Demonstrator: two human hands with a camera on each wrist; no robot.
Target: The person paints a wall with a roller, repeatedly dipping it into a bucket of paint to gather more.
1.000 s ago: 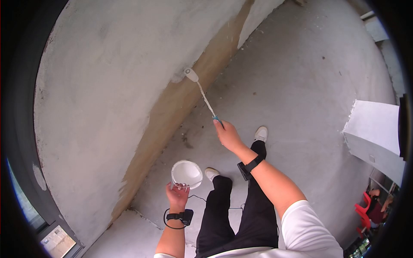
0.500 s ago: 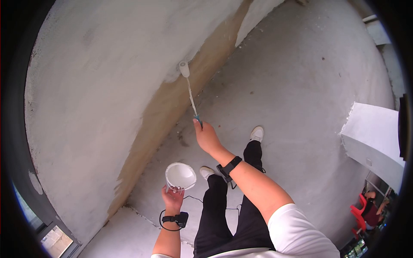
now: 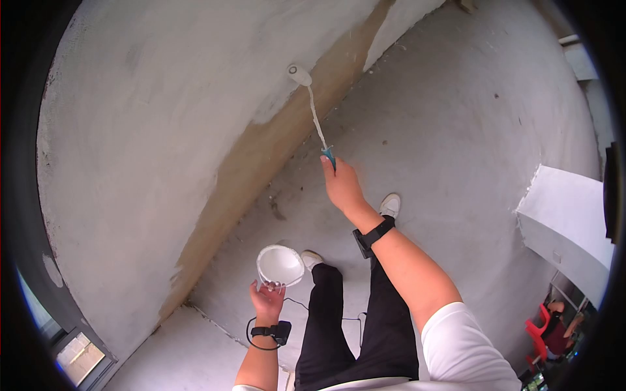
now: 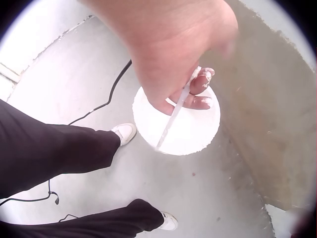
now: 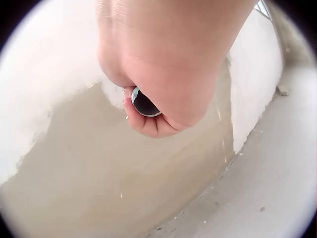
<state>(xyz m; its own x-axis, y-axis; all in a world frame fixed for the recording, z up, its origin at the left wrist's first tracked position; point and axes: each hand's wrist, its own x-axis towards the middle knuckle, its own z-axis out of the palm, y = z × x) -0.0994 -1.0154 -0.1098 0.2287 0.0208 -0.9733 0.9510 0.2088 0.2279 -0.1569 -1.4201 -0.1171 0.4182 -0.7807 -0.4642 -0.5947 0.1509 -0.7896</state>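
White paint roller (image 3: 299, 74), blue handle (image 3: 328, 155), apparently touching wall (image 3: 163, 117); well apart, round white bucket (image 3: 279, 262), mouth up, bail (image 4: 171, 121) raised.

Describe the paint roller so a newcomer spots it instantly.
Find the pale wall with a tan strip along its foot. By that strip's upper edge is the paint roller, a white cylinder on a thin rod, gripped by the right hand. Unlike the round white bucket the left hand holds, it has a teal handle.
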